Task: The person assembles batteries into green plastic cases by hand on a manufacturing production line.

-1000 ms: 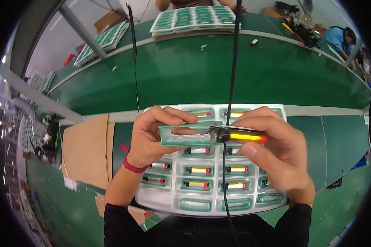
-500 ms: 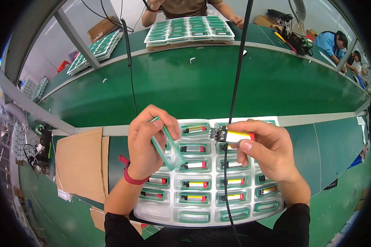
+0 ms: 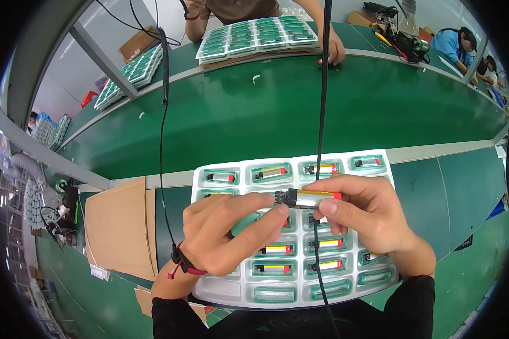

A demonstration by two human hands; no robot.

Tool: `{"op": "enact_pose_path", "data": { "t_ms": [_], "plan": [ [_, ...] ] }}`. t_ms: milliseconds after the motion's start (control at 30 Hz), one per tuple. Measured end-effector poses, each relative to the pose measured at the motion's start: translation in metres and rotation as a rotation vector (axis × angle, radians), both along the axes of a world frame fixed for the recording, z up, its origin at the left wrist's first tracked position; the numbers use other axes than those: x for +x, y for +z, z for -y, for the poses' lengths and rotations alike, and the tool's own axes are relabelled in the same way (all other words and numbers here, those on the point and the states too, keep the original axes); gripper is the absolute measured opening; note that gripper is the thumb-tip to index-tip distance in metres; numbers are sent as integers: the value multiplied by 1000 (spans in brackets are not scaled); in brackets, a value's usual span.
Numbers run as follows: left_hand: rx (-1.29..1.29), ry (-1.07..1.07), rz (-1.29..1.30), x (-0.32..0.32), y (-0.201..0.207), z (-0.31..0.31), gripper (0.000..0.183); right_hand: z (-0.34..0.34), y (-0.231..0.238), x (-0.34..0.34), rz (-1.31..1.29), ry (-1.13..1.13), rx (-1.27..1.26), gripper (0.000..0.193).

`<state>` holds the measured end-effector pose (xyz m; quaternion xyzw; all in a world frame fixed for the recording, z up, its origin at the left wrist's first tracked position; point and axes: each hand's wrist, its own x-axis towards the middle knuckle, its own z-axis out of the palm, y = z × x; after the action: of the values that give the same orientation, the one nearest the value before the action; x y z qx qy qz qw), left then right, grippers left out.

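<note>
My right hand (image 3: 373, 212) pinches a silver battery cell (image 3: 315, 198) between thumb and fingers. It has a yellow edge, a red right end and a black connector piece on its left. My left hand (image 3: 229, 231) reaches across, its index finger and thumb at that connector end. Tucked under its fingers is a translucent green plastic shell (image 3: 244, 224), mostly hidden. Beneath both hands lies a white moulded tray (image 3: 215, 288). Its pockets hold green shells, many with similar cells inside; several shells in the nearest row (image 3: 274, 294) hold no cell.
A black cable (image 3: 321, 124) hangs down in front of the tray; another (image 3: 162, 141) hangs at the left. Flat cardboard (image 3: 121, 229) lies left of the tray. Across the green bench (image 3: 254, 113), a co-worker's hand (image 3: 335, 50) rests beside a similar filled tray (image 3: 257, 38).
My left hand has moved right and turned over, bringing its fingertips to the cell's connector end. The green shell is now mostly covered. Across the bench, the co-worker's hand has come down onto the surface.
</note>
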<state>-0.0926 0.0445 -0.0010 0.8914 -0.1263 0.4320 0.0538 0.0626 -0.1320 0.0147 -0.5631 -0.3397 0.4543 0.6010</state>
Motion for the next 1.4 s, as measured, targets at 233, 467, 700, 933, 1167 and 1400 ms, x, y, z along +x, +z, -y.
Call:
{"op": "enact_pose_path", "data": {
  "t_ms": [233, 467, 700, 933, 1167, 1400],
  "plan": [
    [-109, 52, 33, 4, -2, 10, 28, -4, -13, 4, 86, 69, 118, 26],
    [-677, -19, -53, 5, 1, 19, 28, -10, -18, 9, 463, 103, 219, 32],
    [-667, -19, -138, 13, -12, 3, 30, -14, -29, 8, 384, 126, 216, 31],
    [-1200, -463, 12, 13, -28, -11, 68, -22, -34, -2, -523, -47, -5, 28],
    [-811, -136, -312, 21, -22, -5, 81, -17, -29, 8, -417, -11, 139, 32],
    [-918, -134, -425, 18, -28, -7, 46, -10, -29, 16, 77, 29, 215, 27]
  ]
}}
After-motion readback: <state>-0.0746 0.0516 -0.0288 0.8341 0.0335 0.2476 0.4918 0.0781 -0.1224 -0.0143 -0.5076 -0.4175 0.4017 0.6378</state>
